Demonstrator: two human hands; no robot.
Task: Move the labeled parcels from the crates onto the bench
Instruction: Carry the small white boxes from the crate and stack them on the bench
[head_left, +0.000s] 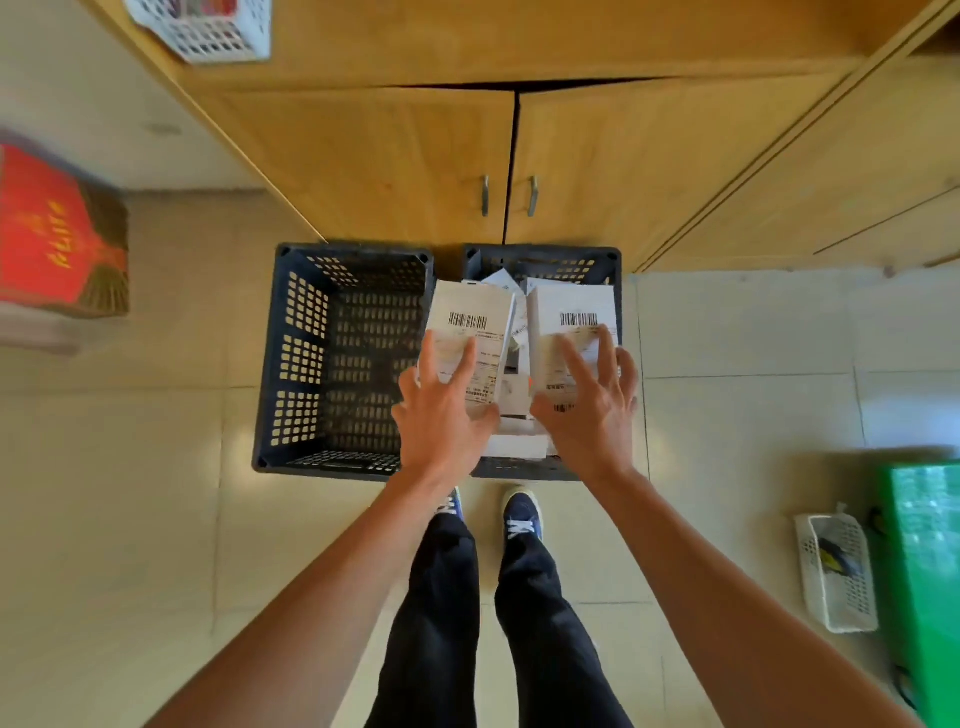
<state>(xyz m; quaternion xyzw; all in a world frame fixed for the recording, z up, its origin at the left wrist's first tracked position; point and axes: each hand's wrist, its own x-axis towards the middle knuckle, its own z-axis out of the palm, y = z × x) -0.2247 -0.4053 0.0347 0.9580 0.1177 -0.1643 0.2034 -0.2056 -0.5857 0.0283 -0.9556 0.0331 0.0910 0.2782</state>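
Nearest, the left hand (444, 410) grips one white labeled parcel (467, 338) with spread fingers, and the right hand (592, 405) grips a second parcel (566, 322), both lifted above the right crate (540, 260), where more parcels (517, 444) lie. At nine o'clock from it the left crate (291, 353) shows no parcels, and at twelve o'clock, beyond both, rises the wooden bench (519, 41). Each grasp looks splayed and one-sided, so I judge a parcel could slip on the lift to the bench.
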